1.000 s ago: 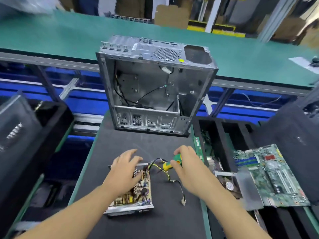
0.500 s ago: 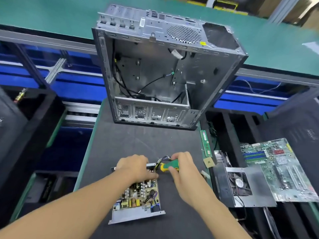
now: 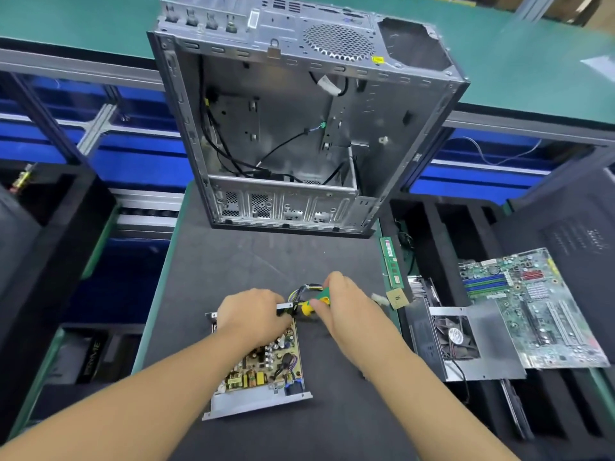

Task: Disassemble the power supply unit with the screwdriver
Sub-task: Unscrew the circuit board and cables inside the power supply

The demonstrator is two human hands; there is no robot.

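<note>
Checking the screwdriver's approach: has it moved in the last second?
Yes: the screwdriver moved left, toward the far right corner of the power supply unit.

The scene is being viewed by one wide-angle camera worn on the head, pointed forward and steeply down at the black mat. The left hand and right hand are being framed close (just below centre), the open computer case farther off, at the top.
</note>
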